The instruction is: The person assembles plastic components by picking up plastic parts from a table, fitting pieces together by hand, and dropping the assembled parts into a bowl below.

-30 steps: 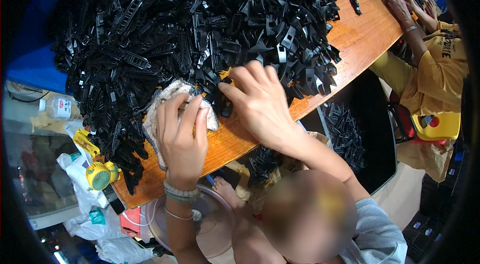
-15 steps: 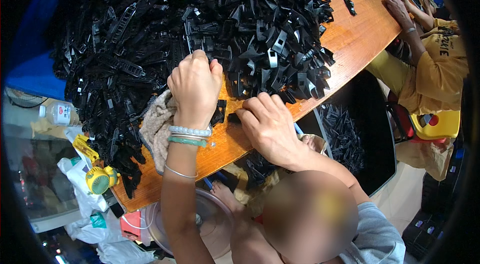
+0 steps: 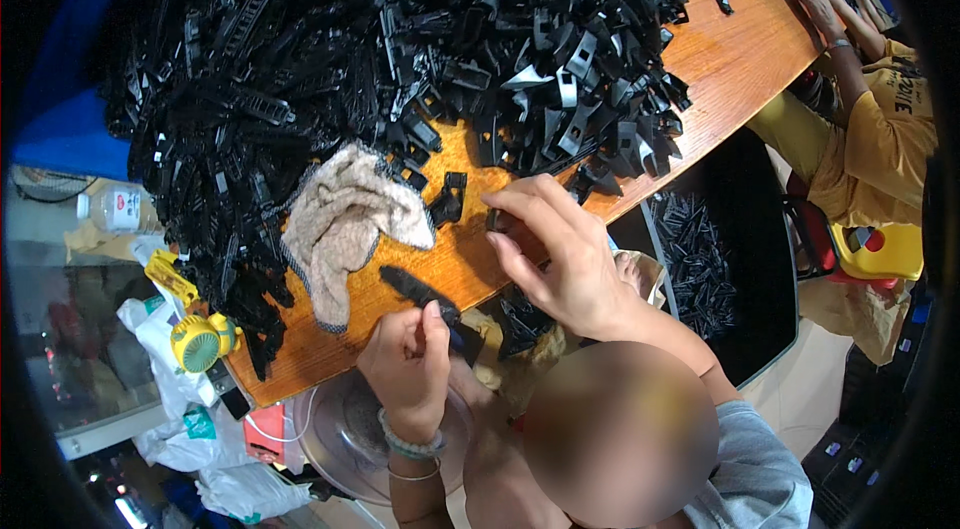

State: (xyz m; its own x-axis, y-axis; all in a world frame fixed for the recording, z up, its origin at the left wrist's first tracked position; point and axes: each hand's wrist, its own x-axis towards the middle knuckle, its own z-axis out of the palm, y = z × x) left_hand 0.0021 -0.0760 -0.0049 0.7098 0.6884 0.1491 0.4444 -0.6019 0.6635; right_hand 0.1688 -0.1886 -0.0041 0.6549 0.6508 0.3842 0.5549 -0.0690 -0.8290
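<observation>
My left hand (image 3: 408, 359) is closed, thumb up, at the near edge of the wooden table, with a long dark plastic part (image 3: 415, 289) projecting from its fingers. To the right, my right hand (image 3: 565, 254) pinches a small black plastic piece (image 3: 493, 220) between thumb and forefinger; most of it is hidden. One loose black clip-like part (image 3: 447, 199) lies on the wood just left of those fingertips. Beside it, a crumpled beige cloth (image 3: 350, 214) rests against a big heap of black plastic parts (image 3: 330, 49).
Beneath the table's right edge, a black bin (image 3: 690, 259) holds many thin black parts. A co-worker's hands (image 3: 815, 4) are at the far right of the table (image 3: 740, 39). A yellow fan (image 3: 200, 341) and a bottle (image 3: 118, 209) stand at the left. A clear basin (image 3: 340, 439) sits below.
My left hand has drawn back from the heap toward me, now with the long dark part, uncovering the cloth. My right hand has turned, and its fingers have spread into a pinch.
</observation>
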